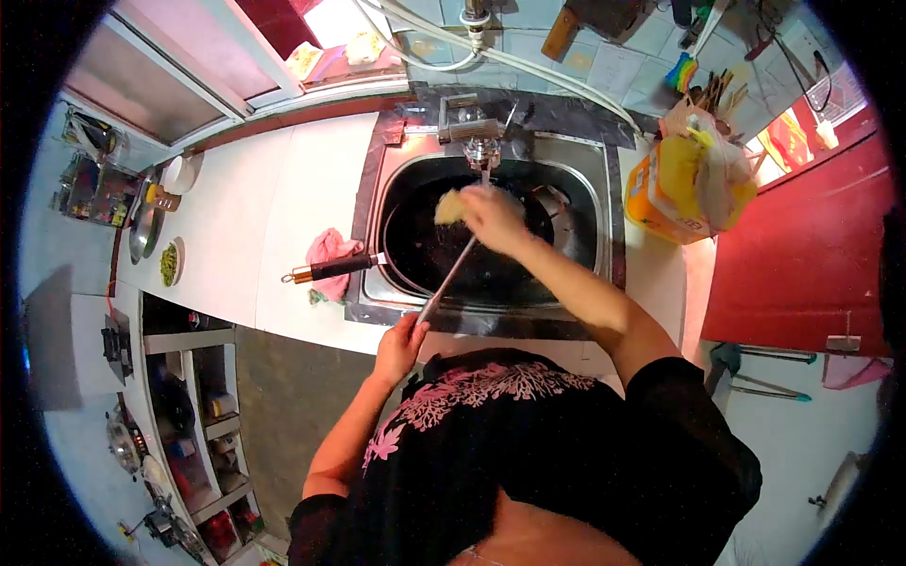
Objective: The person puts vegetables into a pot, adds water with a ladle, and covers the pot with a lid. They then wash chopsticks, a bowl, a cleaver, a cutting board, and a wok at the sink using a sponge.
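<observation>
Left hand [400, 341] grips the long thin metal utensil handle [451, 276] to steady it over the steel sink [585, 203] while right hand [491, 217] clutches a pale yellow sponge [449, 208] under the tap [483, 151]

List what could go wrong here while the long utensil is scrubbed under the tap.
1. The left hand grips only the far end of the long utensil; it could slip or swing.
2. The right hand scrubs with a sponge right under the tap; water may splash out.
3. The pan handle juts over the sink edge and could be knocked.
</observation>
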`<action>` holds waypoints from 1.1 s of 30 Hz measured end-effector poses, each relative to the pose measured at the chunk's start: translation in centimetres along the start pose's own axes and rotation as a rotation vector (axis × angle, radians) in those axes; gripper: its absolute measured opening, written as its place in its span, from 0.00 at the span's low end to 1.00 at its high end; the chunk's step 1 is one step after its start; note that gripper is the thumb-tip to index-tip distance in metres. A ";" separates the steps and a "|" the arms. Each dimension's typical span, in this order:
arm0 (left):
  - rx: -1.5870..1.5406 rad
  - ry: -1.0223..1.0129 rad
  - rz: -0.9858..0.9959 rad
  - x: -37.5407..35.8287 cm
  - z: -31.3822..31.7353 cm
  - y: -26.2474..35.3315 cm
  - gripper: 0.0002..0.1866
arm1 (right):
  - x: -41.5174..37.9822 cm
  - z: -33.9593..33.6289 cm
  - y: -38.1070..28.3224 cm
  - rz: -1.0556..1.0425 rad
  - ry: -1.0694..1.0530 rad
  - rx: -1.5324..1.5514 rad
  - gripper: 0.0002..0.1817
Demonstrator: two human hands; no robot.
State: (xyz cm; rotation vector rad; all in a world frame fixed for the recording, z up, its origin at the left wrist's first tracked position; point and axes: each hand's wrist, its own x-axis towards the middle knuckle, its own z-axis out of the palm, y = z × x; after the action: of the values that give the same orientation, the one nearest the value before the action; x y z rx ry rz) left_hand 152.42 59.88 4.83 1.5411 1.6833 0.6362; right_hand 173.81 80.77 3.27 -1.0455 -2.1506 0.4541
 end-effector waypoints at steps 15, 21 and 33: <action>-0.628 -0.123 -0.378 -0.7 -0.8 2.1 0.12 | -0.6 1.0 0.5 0.252 0.015 -0.059 0.18; -0.744 -0.182 -0.438 -0.5 -0.6 3.5 0.16 | 0.9 -0.6 0.8 0.399 0.034 -0.176 0.18; -2.164 -0.909 -0.767 0.4 -1.0 4.2 0.21 | -0.4 0.8 -0.2 0.184 0.236 0.069 0.14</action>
State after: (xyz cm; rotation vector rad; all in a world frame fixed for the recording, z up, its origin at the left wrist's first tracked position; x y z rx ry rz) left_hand 154.12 61.07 8.62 -0.4503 0.1172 0.6292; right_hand 173.27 80.32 2.67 -1.1998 -1.8288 0.4622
